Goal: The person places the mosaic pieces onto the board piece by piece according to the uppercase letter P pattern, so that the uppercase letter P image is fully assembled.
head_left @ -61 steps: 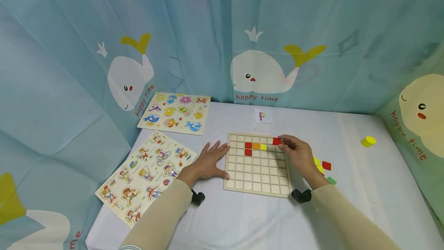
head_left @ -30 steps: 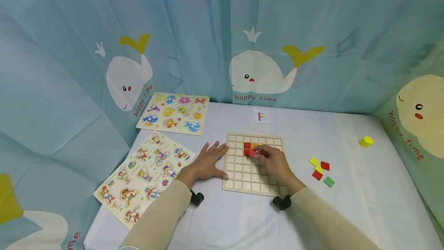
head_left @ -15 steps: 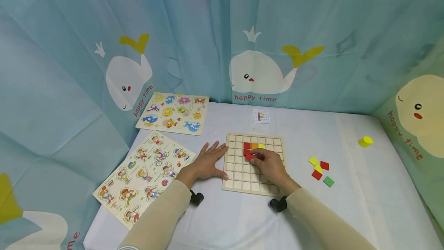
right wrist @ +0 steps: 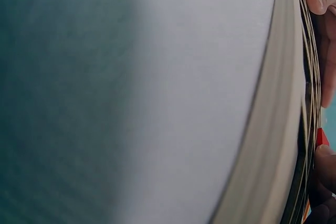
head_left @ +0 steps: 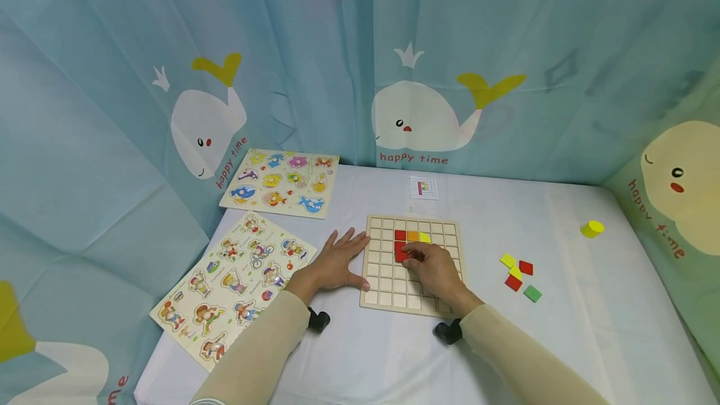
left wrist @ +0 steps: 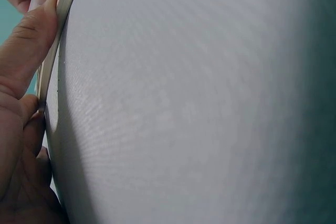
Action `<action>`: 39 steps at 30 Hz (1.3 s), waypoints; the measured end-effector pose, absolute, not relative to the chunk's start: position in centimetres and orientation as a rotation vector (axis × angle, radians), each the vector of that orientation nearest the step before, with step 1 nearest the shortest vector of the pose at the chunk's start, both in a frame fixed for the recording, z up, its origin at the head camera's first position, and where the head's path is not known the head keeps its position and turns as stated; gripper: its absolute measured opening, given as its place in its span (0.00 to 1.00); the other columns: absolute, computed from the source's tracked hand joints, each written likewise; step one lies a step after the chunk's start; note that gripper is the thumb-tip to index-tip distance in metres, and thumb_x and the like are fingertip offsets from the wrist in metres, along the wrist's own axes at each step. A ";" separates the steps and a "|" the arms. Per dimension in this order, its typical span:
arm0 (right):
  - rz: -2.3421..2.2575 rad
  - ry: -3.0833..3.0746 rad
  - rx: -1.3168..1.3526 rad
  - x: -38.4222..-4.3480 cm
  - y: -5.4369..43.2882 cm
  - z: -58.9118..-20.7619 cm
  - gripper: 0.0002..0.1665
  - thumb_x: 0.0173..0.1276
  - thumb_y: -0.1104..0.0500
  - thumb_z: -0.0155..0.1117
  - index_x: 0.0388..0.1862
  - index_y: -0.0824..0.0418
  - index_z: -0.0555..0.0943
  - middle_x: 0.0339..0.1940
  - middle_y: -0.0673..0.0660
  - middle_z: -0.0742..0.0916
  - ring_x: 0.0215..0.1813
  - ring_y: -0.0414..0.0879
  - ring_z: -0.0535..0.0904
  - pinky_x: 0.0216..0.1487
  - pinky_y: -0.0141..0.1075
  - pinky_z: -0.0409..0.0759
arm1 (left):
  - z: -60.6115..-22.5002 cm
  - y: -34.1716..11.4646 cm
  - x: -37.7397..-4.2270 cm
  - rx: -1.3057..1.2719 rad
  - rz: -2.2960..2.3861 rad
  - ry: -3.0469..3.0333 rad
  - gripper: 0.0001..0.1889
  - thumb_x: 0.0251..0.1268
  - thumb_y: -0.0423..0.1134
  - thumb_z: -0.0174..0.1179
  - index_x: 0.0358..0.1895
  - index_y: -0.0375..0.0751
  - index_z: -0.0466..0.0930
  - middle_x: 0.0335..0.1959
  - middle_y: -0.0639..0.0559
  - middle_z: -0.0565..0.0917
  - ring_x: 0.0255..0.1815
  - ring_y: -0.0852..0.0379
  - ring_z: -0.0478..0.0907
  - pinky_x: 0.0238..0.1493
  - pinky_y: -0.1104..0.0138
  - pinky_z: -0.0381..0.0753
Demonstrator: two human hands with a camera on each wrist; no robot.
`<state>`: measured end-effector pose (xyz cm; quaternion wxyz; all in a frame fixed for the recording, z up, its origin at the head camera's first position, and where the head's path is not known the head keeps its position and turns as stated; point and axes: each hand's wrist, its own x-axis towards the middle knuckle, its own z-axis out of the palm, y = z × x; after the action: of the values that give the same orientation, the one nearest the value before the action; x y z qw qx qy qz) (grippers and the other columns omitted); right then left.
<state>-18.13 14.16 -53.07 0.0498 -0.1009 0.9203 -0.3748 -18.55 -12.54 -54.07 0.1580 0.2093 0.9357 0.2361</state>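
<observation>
A wooden grid board [head_left: 392, 299] lies mid-table. In one of its rows sit a red tile [head_left: 400, 235], an orange tile [head_left: 413, 236] and a yellow tile [head_left: 425, 237]; another red tile [head_left: 399, 246] is directly below the first. My right hand [head_left: 435, 269] pinches a further red square tile [head_left: 401, 256] between thumb and index finger at the cell under that column. The same tile [right wrist: 322, 137] shows partly at the right wrist view's edge, tilted. With fingers spread, my left hand [head_left: 336, 264] rests against the board's left edge.
Loose red, yellow and green tiles [head_left: 532, 294] lie right of the board. A yellow cylinder [head_left: 592, 229] stands farther right. Behind the board is a small printed grid card [head_left: 424, 188]. Two picture puzzle boards, one with sea animals [head_left: 279, 184] and one with figures [head_left: 233, 280], lie left.
My right hand has carried the red tile from the board's upper right corner leftward, then down to the cell below the red pair. My left hand stays in place.
</observation>
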 end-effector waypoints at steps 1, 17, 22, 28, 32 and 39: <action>-1.143 2.803 -0.309 -18.1 14.1 -53.1 0.15 0.69 0.63 0.74 0.54 0.58 0.89 0.42 0.53 0.91 0.44 0.48 0.83 0.50 0.45 0.85 | -54.1 -12.5 -18.6 0.598 0.676 2.675 0.62 0.52 0.65 0.77 0.87 0.51 0.52 0.88 0.58 0.51 0.90 0.53 0.36 0.88 0.54 0.25; -1.148 2.786 -0.346 -18.3 14.2 -53.3 0.16 0.68 0.63 0.76 0.54 0.61 0.89 0.40 0.52 0.90 0.40 0.45 0.82 0.45 0.38 0.83 | -54.1 -12.5 -18.6 0.588 0.666 2.678 0.62 0.52 0.65 0.77 0.87 0.52 0.52 0.88 0.59 0.51 0.90 0.54 0.36 0.88 0.54 0.25; -1.155 2.786 -0.337 -18.1 14.1 -53.1 0.15 0.68 0.63 0.76 0.53 0.61 0.90 0.39 0.52 0.90 0.40 0.44 0.82 0.43 0.36 0.81 | -54.1 -12.5 -18.5 0.593 0.672 2.678 0.62 0.52 0.66 0.77 0.87 0.52 0.52 0.88 0.58 0.51 0.90 0.54 0.37 0.88 0.54 0.26; -1.155 2.777 -0.338 -18.1 14.1 -53.0 0.15 0.68 0.63 0.75 0.54 0.62 0.89 0.40 0.53 0.90 0.40 0.45 0.81 0.43 0.38 0.81 | -53.9 -12.5 -18.4 0.603 0.671 2.680 0.61 0.53 0.66 0.76 0.87 0.51 0.53 0.88 0.57 0.52 0.90 0.52 0.37 0.88 0.52 0.27; -1.148 2.782 -0.335 -18.2 14.1 -53.0 0.15 0.68 0.63 0.75 0.54 0.62 0.89 0.40 0.53 0.89 0.40 0.45 0.80 0.43 0.38 0.81 | -53.8 -12.5 -18.4 0.608 0.677 2.679 0.61 0.54 0.65 0.76 0.87 0.50 0.53 0.88 0.57 0.52 0.90 0.52 0.38 0.88 0.52 0.27; -1.151 2.784 -0.332 -18.2 14.1 -53.0 0.15 0.68 0.63 0.75 0.53 0.62 0.90 0.39 0.53 0.90 0.40 0.45 0.81 0.44 0.39 0.82 | -53.8 -12.5 -18.4 0.605 0.672 2.678 0.61 0.54 0.65 0.76 0.87 0.50 0.52 0.88 0.57 0.52 0.90 0.52 0.37 0.88 0.53 0.26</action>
<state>-18.24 14.08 -53.04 0.0556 -0.1093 0.9172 -0.3791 -18.44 -12.49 -53.82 0.1569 0.2114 0.9357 0.2346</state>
